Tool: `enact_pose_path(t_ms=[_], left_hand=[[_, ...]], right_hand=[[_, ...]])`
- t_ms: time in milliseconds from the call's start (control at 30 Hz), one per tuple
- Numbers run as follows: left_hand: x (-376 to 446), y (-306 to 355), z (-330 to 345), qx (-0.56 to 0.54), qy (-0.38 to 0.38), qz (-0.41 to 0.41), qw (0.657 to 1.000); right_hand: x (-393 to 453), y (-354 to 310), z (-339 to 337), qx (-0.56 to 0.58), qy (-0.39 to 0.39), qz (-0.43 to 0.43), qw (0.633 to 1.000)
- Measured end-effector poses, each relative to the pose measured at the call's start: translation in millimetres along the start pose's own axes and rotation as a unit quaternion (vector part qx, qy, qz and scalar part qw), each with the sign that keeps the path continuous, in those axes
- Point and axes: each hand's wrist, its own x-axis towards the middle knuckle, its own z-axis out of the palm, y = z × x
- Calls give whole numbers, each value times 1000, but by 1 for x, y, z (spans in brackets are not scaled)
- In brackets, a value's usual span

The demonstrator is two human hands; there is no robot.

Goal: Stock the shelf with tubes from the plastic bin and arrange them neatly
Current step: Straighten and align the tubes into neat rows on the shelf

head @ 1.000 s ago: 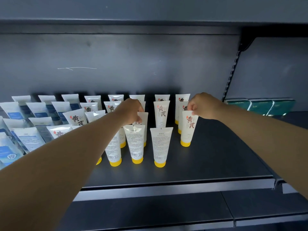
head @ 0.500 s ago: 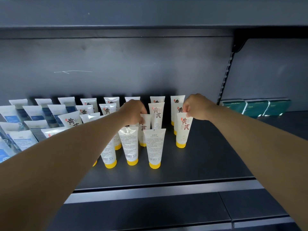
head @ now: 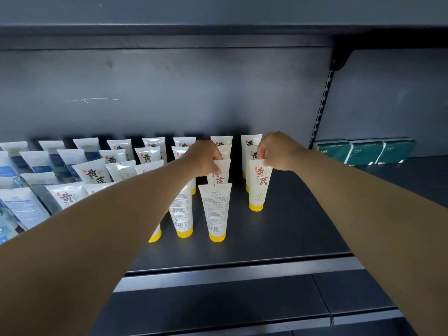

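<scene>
**A:** Fingers (head: pixel 263 158) on the right hand (head: pixel 278 151) are pinching the crimped top of a white plastic tube with a yellow cap (head: pixel 259 184), upright on the dark metal shelf (head: pixel 291 234).

**B:** Yep, and the left hand (head: pixel 202 157) grips another white yellow-capped tube (head: pixel 219 174) just behind the front-row tube (head: pixel 215 209). More rows stand further back, with blue-labelled tubes (head: pixel 24 204) left and green packs (head: pixel 363 151) far right.

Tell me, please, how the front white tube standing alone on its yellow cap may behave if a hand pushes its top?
The front tube would probably tip easily: it is tall and stands only on its small yellow cap. Its flat crimped top suggests a soft body that may bend first. Falling leftward, it might knock the neighbouring tube.
</scene>
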Motion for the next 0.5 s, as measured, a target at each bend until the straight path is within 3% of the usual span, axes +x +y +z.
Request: enact_pose_path(t_ms=[500], left_hand=[[3, -1, 6, -1, 10, -11, 1000]], right_hand=[[4, 1, 2, -15, -3, -6, 1000]])
